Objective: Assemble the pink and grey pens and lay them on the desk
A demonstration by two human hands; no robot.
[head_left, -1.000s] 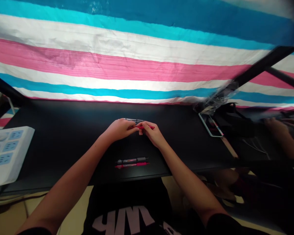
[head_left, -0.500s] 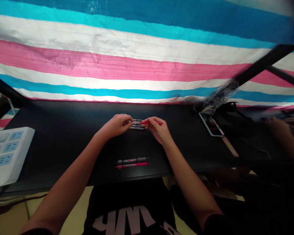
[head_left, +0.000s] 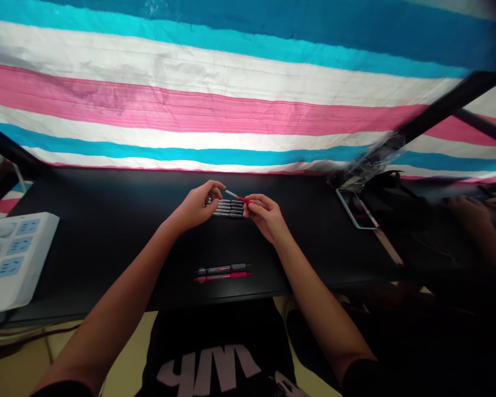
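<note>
A red pen (head_left: pixel 240 198) with a pale left end is pinched in my right hand (head_left: pixel 265 215), tilted with that end up and to the left. Close to the pale end is my left hand (head_left: pixel 199 204), its thumb and forefinger apart and nothing seen between them. Below the red pen, several grey-and-black pens (head_left: pixel 230 212) lie side by side on the black table (head_left: pixel 119 231), partly covered by my hands. Nearer the front edge lie a grey-and-black pen (head_left: pixel 223 269) and a second red pen (head_left: pixel 227 277), parallel to each other.
A white power strip (head_left: pixel 41 248) stands at the left. On the right are a phone (head_left: pixel 356 209), clear plastic packaging (head_left: pixel 367 165) and a dark bag (head_left: pixel 397 198). Another person's hands (head_left: pixel 471 215) show at the far right. A striped sheet (head_left: pixel 231 116) hangs behind the table.
The left end of the held red pen has come up, showing its pale part. My left hand has moved slightly left and its fingers have spread, uncovering more of the pen row.
</note>
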